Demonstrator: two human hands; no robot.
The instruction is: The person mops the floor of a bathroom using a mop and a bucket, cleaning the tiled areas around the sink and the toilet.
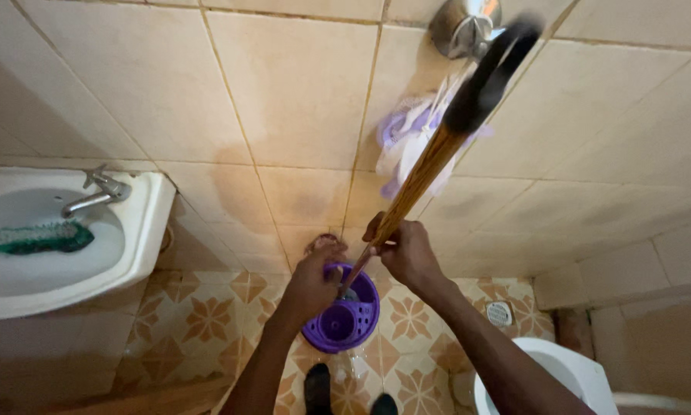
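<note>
A purple bucket (pixel 344 319) is sitting on the patterned floor tiles (pixel 199 319), close against the foot of the tiled wall (pixel 299 100), and a mop handle (pixel 410 192) is rising out of it at a slant, its wooden length ending in a black grip near the top. The right hand (pixel 408 253) is clenching the handle just above the bucket. The left hand (pixel 314 280) is resting over the bucket's rim beside the handle, though whether it is grasping anything I cannot tell. Two dark shoes (pixel 318 388) are standing just in front of the bucket. Left of the bucket, a white sink (pixel 142 230) is holding a green brush (pixel 39 237) under its tap (pixel 99 188). Right of the bucket, a white toilet (pixel 560 369) is showing, with a floor drain (pixel 500 313) between them.
</note>
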